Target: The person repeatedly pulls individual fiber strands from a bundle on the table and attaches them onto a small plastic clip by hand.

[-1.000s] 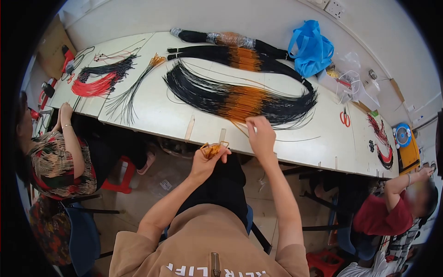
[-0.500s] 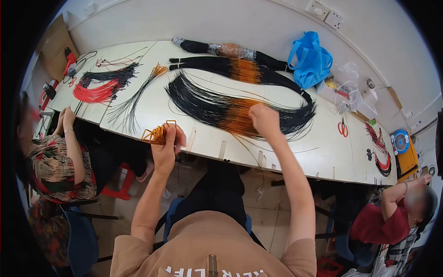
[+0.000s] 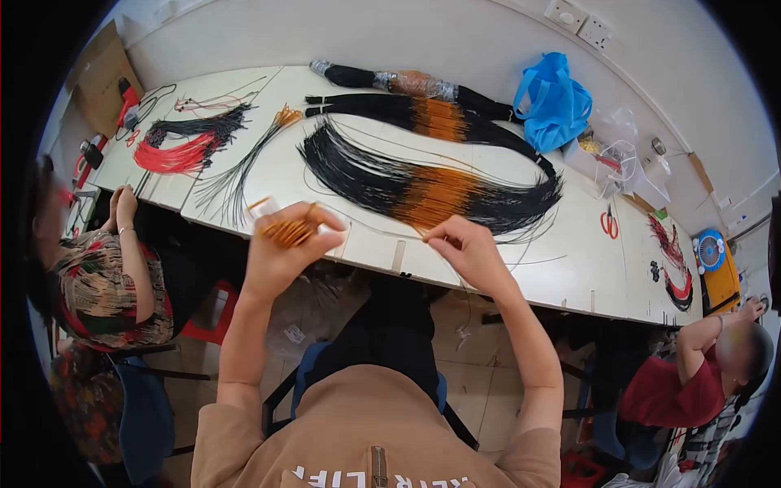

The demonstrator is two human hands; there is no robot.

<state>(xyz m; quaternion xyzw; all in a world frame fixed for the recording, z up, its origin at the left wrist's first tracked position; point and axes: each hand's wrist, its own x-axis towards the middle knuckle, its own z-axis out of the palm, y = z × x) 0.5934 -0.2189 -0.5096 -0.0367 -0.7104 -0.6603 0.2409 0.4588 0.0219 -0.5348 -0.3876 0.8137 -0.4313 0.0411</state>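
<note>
My left hand (image 3: 281, 264), a little blurred, is closed around a bunch of orange bent wire pieces (image 3: 286, 233) over the table's front edge. With thumb and forefinger together, my right hand (image 3: 470, 254) pinches an orange wire (image 3: 423, 237) at the near side of a wide fanned bundle of wires (image 3: 439, 195), black with an orange middle. Tied ends show on a second black and orange wire bundle (image 3: 435, 119) behind it. Left of these lies a thin sheaf of dark wires (image 3: 259, 153) with orange looped tops.
A plastic-wrapped bundle (image 3: 419, 84) and a blue bag (image 3: 555, 102) lie along the wall. Red and black wires (image 3: 175, 154) are at the left, orange-handled scissors (image 3: 608, 221) at the right. One person (image 3: 106, 281) sits left, another (image 3: 679, 370) right.
My right hand has come down from the middle of the fanned bundle to its near edge and now pinches a wire. My left hand has risen slightly and turned, still holding the orange pieces.
</note>
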